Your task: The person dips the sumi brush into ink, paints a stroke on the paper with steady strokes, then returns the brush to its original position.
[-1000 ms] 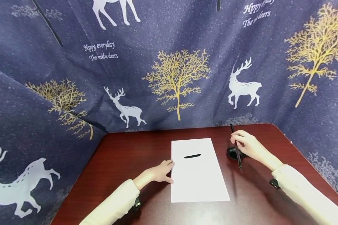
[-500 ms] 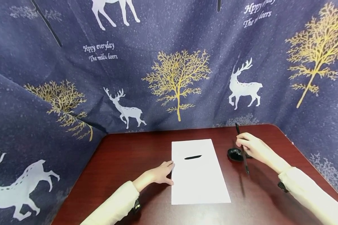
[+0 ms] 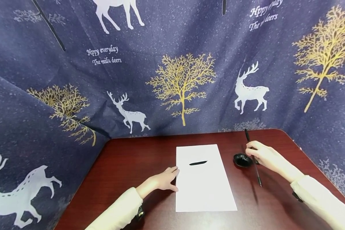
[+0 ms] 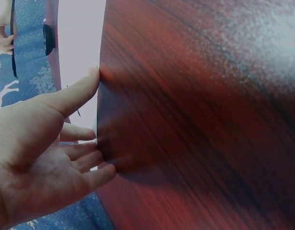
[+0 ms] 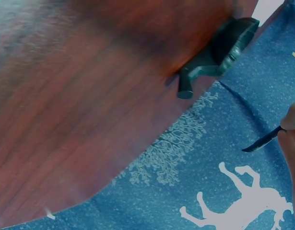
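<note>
A white sheet of paper (image 3: pixel 202 188) lies on the table and bears one short black stroke (image 3: pixel 198 163) in its upper part. At the sheet's left edge rests my left hand (image 3: pixel 164 179), fingers spread, with thumb and fingertips right at the edge in the left wrist view. My right hand (image 3: pixel 263 156) pinches a slim dark brush (image 3: pixel 256 172) to the right of the sheet. The brush slants, its black tapered tip (image 5: pixel 262 142) pointing towards the back cloth. Just left of that hand stands a black dish (image 3: pixel 242 160), whose stubby handle (image 5: pixel 185 86) shows in the right wrist view.
The reddish-brown wooden table (image 3: pixel 141 153) has rounded far corners. A dark blue cloth (image 3: pixel 161 38) printed with deer and trees hangs behind it and along the sides. Dark bands with small devices sit at both cuffs.
My right hand has moved to the right and slightly nearer with the brush, so the dish shows more fully. My left hand has stayed at the paper's edge.
</note>
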